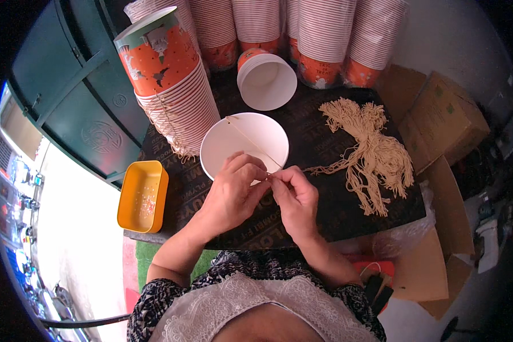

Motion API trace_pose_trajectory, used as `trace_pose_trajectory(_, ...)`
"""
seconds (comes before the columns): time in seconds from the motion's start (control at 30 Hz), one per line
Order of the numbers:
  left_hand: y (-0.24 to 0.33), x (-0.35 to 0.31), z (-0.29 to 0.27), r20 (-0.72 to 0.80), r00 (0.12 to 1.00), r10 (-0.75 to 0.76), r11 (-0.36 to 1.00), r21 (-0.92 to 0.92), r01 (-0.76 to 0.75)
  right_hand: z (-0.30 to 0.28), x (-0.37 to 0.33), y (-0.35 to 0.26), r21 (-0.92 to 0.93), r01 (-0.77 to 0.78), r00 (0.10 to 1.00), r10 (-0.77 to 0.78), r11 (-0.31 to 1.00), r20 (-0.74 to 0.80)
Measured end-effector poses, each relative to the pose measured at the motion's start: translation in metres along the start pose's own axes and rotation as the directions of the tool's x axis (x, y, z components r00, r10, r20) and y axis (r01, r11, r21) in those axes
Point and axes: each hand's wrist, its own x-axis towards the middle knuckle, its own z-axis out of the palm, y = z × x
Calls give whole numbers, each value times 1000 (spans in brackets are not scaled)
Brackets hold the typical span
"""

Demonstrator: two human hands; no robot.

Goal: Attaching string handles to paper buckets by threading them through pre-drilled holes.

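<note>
A white paper bucket (pixel 217 143) stands on the dark table with its open mouth facing up. A thin beige cord (pixel 246 137) runs across that mouth from the far rim toward my fingers. My left hand (pixel 232 191) is closed in a pinch at the near right rim. Against it, my right hand (pixel 296 200) pinches too, thumb and forefinger together on the cord's end by the rim. Fingertips hide the exact spot where cord and bucket meet. Right of my hands lies a loose bundle of beige cords (pixel 376 149), one strand trailing toward them.
A yellow tray (pixel 163 199) with tiny beads stands at the table's left edge. Behind it rises a tall stack of orange printed buckets (pixel 174 94) with cords hanging. More wrapped stacks (pixel 326 34) and a tipped bucket group (pixel 268 85) stand behind. Cardboard boxes (pixel 444 119) sit right.
</note>
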Motion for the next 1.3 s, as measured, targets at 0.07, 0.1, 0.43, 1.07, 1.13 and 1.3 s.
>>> trace_pose_trajectory(0.07, -3, 1, 2, -6, 998, 69, 994, 86, -68, 0, 2, 1, -121, 161, 987, -162, 979, 2)
trace_pose_trajectory(0.1, -3, 2, 2, -4, 998, 70, 994, 84, -70, -1, 2, -1, -123, 161, 987, -162, 979, -1)
trace_pose_trajectory(0.43, -2, 1, -11, 42, 999, -27, 1000, 10, 27, -19, 9, -26, -473, 412, 911, -367, 778, 190)
trace_pose_trajectory(1.07, -3, -8, -12, 31, 996, -78, 990, 121, 74, -30, 0, -16, -444, 575, 816, -448, 687, 365)
trace_pose_trajectory(1.13, -2, -7, -11, 29, 997, -75, 988, 135, 70, -31, -1, -16, -445, 587, 808, -451, 677, 380)
trace_pose_trajectory(1.3, -5, -4, -14, 44, 997, -67, 983, 173, 59, -31, 0, -19, -464, 585, 808, -429, 665, 403)
